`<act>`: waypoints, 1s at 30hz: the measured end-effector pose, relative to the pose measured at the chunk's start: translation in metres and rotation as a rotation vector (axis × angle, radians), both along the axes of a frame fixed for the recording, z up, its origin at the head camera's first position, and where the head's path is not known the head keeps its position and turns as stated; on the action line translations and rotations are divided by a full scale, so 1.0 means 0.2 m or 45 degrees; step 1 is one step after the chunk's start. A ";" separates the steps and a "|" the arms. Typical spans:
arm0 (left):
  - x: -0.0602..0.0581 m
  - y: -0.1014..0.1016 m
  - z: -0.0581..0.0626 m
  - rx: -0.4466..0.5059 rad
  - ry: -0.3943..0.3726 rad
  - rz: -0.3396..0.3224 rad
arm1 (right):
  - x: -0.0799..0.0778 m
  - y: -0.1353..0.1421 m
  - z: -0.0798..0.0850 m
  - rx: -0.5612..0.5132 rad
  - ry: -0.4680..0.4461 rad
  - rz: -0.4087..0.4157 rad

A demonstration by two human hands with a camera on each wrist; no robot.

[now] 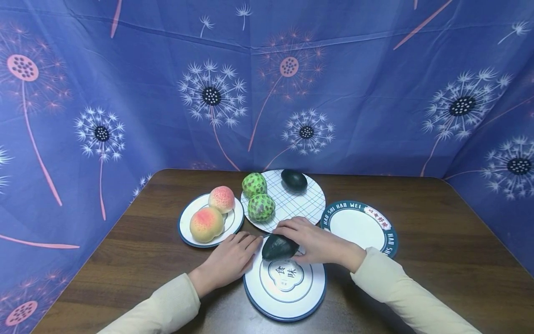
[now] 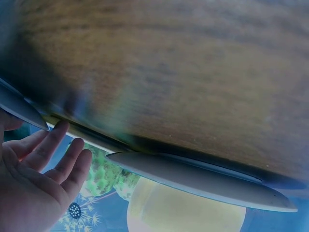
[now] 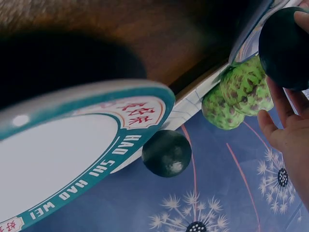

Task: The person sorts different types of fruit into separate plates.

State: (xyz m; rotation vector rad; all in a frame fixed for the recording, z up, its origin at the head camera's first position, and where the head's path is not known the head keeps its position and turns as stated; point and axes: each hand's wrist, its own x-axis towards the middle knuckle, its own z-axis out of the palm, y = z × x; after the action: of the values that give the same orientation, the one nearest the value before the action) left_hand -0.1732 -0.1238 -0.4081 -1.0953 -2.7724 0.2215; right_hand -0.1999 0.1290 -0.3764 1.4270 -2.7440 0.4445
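Observation:
My right hand (image 1: pixel 310 241) grips a dark green avocado (image 1: pixel 278 247) from its right side, over the upper part of a white plate (image 1: pixel 288 304) with blue rings and characters in the middle. In the right wrist view the same avocado (image 3: pixel 286 48) sits between thumb and fingers. My left hand (image 1: pixel 229 260) lies at the plate's left edge with fingers extended, holding nothing. Seen from the left wrist, its fingers (image 2: pixel 72 162) are slightly bent and spread close to the plate's rim (image 2: pixel 21 107); whether they touch it I cannot tell.
Behind, a checked plate (image 1: pixel 288 204) carries two speckled green fruits (image 1: pixel 261 207) and another avocado (image 1: pixel 294 180). Two peaches (image 1: pixel 206 224) lie on a blue-rimmed plate (image 1: pixel 181 227) at left. A green-rimmed plate (image 1: pixel 390 243) stands at right. A blue dandelion-patterned cloth (image 1: pixel 367 93) hangs behind the wooden table (image 1: pixel 450 260).

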 end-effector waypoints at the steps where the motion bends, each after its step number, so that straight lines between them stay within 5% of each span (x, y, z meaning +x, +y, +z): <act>1: 0.00 0.00 0.00 0.000 -0.004 0.001 | 0.00 0.00 0.00 0.002 -0.013 -0.001; 14: 0.00 0.00 0.00 0.006 -0.007 -0.004 | 0.02 -0.03 0.00 0.045 -0.015 0.057; 30: -0.01 -0.01 -0.01 0.028 -0.026 -0.014 | 0.02 -0.05 -0.01 -0.102 -0.029 0.148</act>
State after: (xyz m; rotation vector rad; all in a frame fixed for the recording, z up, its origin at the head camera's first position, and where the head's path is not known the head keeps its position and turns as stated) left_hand -0.1743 -0.1254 -0.4094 -1.1129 -2.7791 0.1788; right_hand -0.1959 0.1191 -0.3788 1.5770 -2.6360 0.5708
